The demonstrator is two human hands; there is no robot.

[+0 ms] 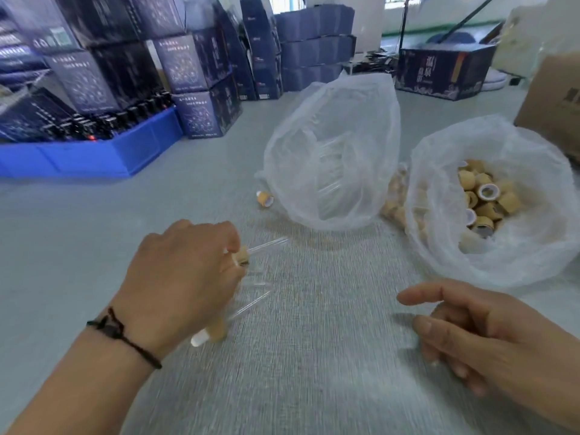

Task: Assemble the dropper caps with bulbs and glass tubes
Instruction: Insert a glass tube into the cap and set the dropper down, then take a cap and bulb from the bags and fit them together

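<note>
The counter (pixel 314 356) carries two bags at upper right. The left hand (pixel 175 277) grips a capped tube (pixel 266 244); the right hand (pixel 489 334) hangs relaxed, empty. Risk: loose glass tubes beneath the left hand may roll or snap.

Left hand (pixel 185 277) pinches tan cap (pixel 241 258) with glass tube (pixel 268 244) sticking out toward right. Blurred finished dropper (pixel 209 334) with white bulb and more clear tubes below same hand. Right hand (pixel 489 334) hovers over grey table (pixel 314 356), fingers loosely curled, holding nothing. Clear bag (pixel 332 152) holds glass tubes; second bag (pixel 502 246) at right holds tan caps. Loose cap (pixel 265 199) lies near first bag. Blue crate (pixel 94 152), dark boxes (pixel 188 64) behind.
</note>
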